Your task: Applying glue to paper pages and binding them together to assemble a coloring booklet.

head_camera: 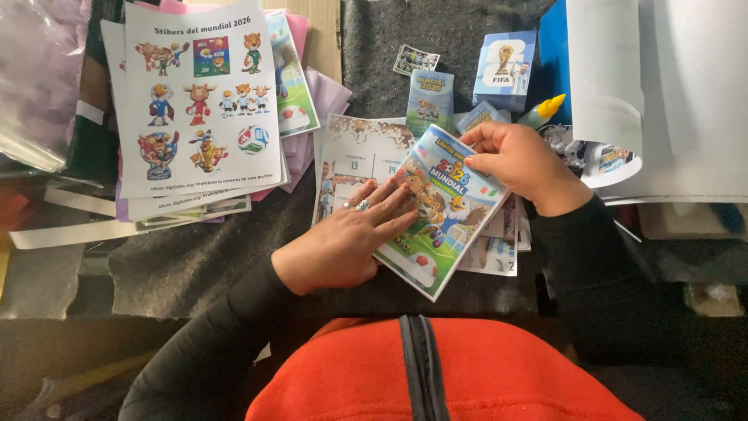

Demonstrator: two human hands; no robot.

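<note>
At far left a clear plastic bag (pixel 31 78) lies crumpled at the table edge. Just right of it a stack of sticker sheets (pixel 199 101) rests on pink and lilac paper (pixel 315 101); the top sheet is white and shows rows of cartoon mascots, a ball and a trophy. All of this sits on a dark grey felt cloth (pixel 187 265) covering the work surface. At centre the left hand (pixel 343 242) lies palm down with fingers spread flat, a ring on one finger, pressing on the lower left part of a small colourful booklet (pixel 444 210) with a cartoon football cover. The booklet lies tilted, on top of printed pages (pixel 354 148) with numbered boxes, near the person's body. The right hand (pixel 522 164) pinches the booklet's upper right edge between thumb and fingertips, the remaining fingers curled. Behind the hands stand a small blue packet (pixel 430 97) and a light blue box (pixel 505 68), with a tiny photo card (pixel 415 59) just left of them. A glue bottle with yellow tip (pixel 544 111) lies just behind the right hand. At right, large white sheets (pixel 670 93) overlap a blue folder (pixel 555 54). Both sleeves are black; an orange garment (pixel 444 374) fills the bottom edge
</note>
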